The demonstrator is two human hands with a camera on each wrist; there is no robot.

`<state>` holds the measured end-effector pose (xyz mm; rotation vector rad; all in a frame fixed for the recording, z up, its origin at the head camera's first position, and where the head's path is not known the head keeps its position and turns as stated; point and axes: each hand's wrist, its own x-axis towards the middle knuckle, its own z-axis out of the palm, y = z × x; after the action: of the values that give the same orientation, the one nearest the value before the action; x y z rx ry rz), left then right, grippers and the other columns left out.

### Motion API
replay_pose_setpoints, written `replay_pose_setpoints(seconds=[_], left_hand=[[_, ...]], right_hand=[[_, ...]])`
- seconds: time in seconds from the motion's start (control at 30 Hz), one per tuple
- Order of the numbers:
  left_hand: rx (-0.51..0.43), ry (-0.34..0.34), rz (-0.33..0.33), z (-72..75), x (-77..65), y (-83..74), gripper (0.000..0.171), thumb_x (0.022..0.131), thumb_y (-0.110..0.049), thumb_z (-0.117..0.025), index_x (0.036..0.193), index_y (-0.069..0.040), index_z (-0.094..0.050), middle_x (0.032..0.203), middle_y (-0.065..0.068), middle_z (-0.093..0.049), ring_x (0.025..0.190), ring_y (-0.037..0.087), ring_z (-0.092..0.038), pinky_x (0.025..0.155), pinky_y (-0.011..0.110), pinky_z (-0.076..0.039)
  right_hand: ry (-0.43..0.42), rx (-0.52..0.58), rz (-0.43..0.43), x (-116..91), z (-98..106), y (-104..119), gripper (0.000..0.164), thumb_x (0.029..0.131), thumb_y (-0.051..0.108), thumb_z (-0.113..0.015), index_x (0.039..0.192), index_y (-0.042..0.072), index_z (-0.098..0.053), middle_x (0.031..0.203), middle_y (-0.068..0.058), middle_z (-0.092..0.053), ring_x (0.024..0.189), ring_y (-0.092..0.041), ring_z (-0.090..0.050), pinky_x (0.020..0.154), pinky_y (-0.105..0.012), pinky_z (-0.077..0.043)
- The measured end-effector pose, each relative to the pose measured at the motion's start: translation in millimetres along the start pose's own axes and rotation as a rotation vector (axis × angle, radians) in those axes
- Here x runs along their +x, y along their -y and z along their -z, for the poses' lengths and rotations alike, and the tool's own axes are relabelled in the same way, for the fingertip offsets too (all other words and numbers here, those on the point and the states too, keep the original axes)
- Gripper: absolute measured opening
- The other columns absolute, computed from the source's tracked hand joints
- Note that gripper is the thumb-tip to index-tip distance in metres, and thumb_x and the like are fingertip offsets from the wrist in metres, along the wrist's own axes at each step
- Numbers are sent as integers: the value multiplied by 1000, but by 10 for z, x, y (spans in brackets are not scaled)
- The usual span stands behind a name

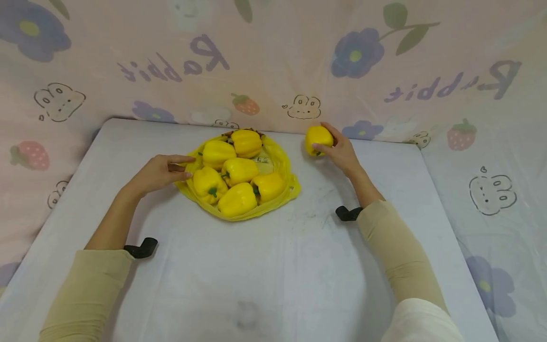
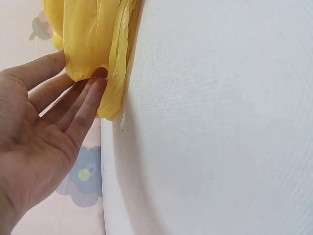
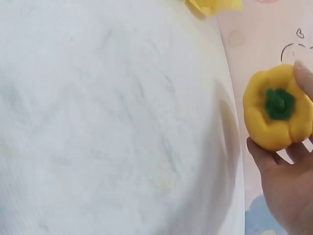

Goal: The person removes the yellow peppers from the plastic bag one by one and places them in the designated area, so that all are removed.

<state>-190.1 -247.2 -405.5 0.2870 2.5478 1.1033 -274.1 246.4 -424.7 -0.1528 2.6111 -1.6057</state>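
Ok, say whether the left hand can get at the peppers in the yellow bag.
Likely yes. The left hand touches the side of the yellow bag, whose open top leaves the peppers exposed; only the bag's rim seems in the way.

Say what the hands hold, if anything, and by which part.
Right hand: a yellow pepper, gripped around its sides. Left hand: touches the side of the yellow bag; whether it grips can't be told.

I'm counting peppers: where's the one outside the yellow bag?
In the head view, the pepper is held by the right hand, to the right of the yellow bag.
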Motion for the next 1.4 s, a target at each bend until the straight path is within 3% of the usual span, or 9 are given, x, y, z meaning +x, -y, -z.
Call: replay_pose_setpoints(seconds=[0.13, 0.37, 0.53, 0.93, 1.27, 1.4], left_hand=[[3, 2, 6, 4, 6, 4, 53, 96, -31, -67, 143, -9, -55, 149, 22, -45, 126, 42, -52, 98, 55, -46], [-5, 4, -9, -2, 34, 5, 54, 95, -32, -68, 142, -8, -55, 149, 22, -45, 126, 41, -52, 99, 55, -46], [2, 2, -10, 3, 51, -21, 54, 94, -31, -70, 141, -7, -56, 147, 22, -48, 126, 41, -53, 100, 54, -45], [1, 10, -4, 14, 42, -3, 54, 95, -31, -69, 142, -7, -55, 148, 22, -47, 126, 41, -53, 100, 54, -45], [-18, 13, 3, 12, 42, 23, 54, 95, -31, -69, 142, -8, -55, 149, 21, -46, 127, 41, -52, 100, 54, -45], [-17, 15, 0, 10, 48, 32, 55, 95, -32, -69, 142, -8, -55, 149, 21, -45, 127, 41, -52, 100, 54, -45]], right_hand=[[-4, 5, -34, -13, 37, -1, 76, 89, 35, -76, 154, 30, -37, 154, -1, -40, 131, -23, -42, 113, -39, -32], [3, 23, -51, -135, 100, 179, 76, 93, 22, -72, 157, 14, -32, 157, -12, -36, 136, -31, -37, 116, -42, -27], [-11, -8, -57, -183, 125, 185, 75, 93, 21, -71, 156, 11, -31, 158, -13, -34, 138, -31, -36, 116, -42, -25], [-51, -10, -50, 9, 104, -196, 78, 90, 40, -73, 156, 26, -33, 159, -6, -34, 138, -25, -36, 115, -40, -26], [-57, -45, -90, 29, 65, -207, 79, 90, 47, -71, 156, 34, -31, 160, -4, -30, 141, -26, -33, 117, -42, -22], [-50, -9, -89, 27, 65, -196, 78, 90, 45, -71, 156, 35, -31, 161, -3, -30, 142, -25, -33, 117, -40, -23]])
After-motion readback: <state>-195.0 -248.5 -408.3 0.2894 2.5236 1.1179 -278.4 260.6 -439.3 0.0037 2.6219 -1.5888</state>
